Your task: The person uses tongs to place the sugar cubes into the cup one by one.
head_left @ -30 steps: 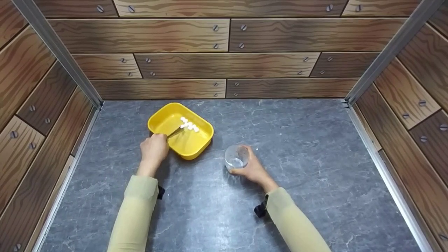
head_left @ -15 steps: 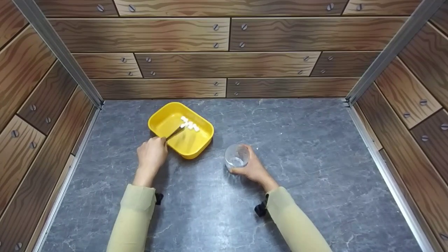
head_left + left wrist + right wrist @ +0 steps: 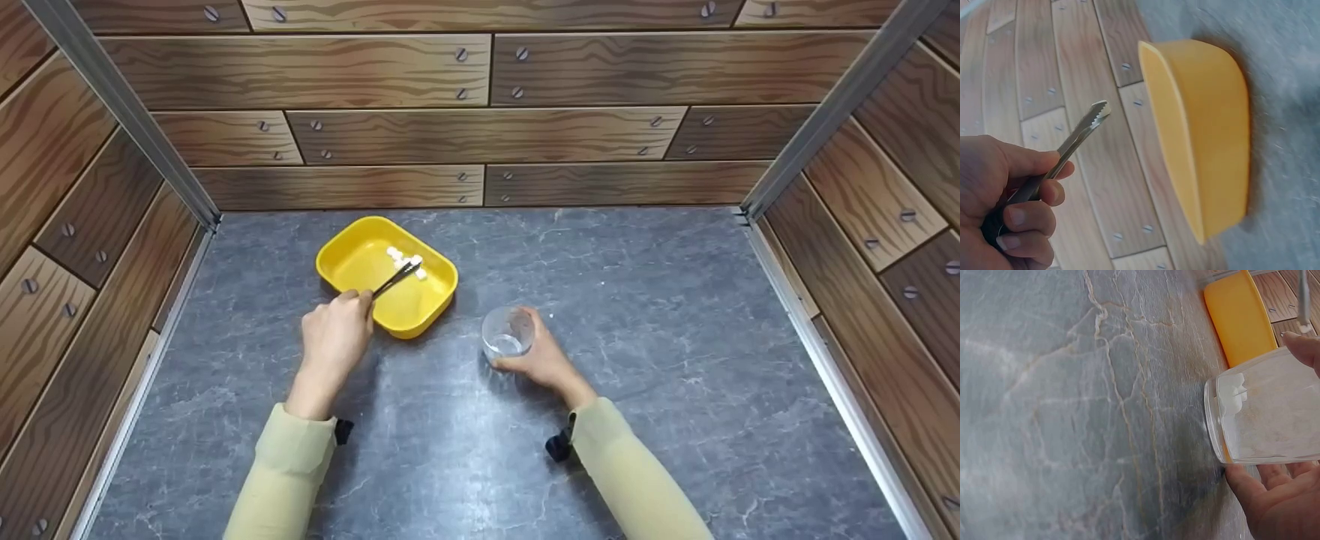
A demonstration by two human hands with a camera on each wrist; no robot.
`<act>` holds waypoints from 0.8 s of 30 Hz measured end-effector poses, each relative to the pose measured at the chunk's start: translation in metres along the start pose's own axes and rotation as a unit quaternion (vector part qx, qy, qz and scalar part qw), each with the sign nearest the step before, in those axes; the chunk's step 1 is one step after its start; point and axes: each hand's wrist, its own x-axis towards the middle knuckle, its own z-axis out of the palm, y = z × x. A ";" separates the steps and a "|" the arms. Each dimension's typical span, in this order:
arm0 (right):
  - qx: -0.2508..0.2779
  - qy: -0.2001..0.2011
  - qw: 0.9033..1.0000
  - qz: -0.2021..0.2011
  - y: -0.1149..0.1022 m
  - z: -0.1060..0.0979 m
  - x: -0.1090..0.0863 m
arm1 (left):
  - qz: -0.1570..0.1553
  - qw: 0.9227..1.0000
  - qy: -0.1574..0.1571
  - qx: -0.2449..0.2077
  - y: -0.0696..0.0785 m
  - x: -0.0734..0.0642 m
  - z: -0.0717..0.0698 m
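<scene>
While the yellow, plastic-looking rectangular tray (image 3: 352, 260) stays put, the right hand (image 3: 544, 360) grips a clear, round, glass-like tumbler (image 3: 501, 334) to its front right; the left hand (image 3: 336, 334) pinches dark metal tongs (image 3: 388, 284), just raised above the tray with one small white block (image 3: 416, 260), apparently freed from the white cluster (image 3: 394, 254) inside.

1. From above, the left hand (image 3: 337, 330) hides the near end of the tongs (image 3: 394, 280).
2. White pieces (image 3: 393, 253), partly behind them, look too small to count.
3. The right-wrist view crops the glass (image 3: 1275, 410).
</scene>
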 end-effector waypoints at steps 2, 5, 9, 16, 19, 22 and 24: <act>0.000 0.002 1.000 -0.003 0.000 0.000 0.000 | 0.015 1.000 0.010 -0.004 0.005 -0.001 -0.004; -0.003 0.003 1.000 -0.007 0.000 0.000 0.000 | 0.043 0.999 0.020 -0.007 0.012 -0.003 -0.010; -0.010 0.003 1.000 -0.005 0.000 0.000 0.000 | 0.078 0.997 0.018 -0.011 0.022 -0.006 -0.015; 0.005 0.005 1.000 -0.025 -0.001 0.000 0.000 | 0.137 0.990 0.012 -0.038 0.038 -0.011 -0.021; 0.012 0.005 0.999 -0.035 0.000 0.000 0.000 | 0.157 0.987 0.008 -0.042 0.044 -0.012 -0.022; 0.010 0.005 0.999 -0.035 0.000 0.001 0.000 | 0.171 0.984 0.002 -0.044 0.048 -0.012 -0.024; 0.009 0.005 0.999 -0.033 0.000 0.001 0.000 | 0.177 0.983 -0.003 -0.048 0.051 -0.012 -0.024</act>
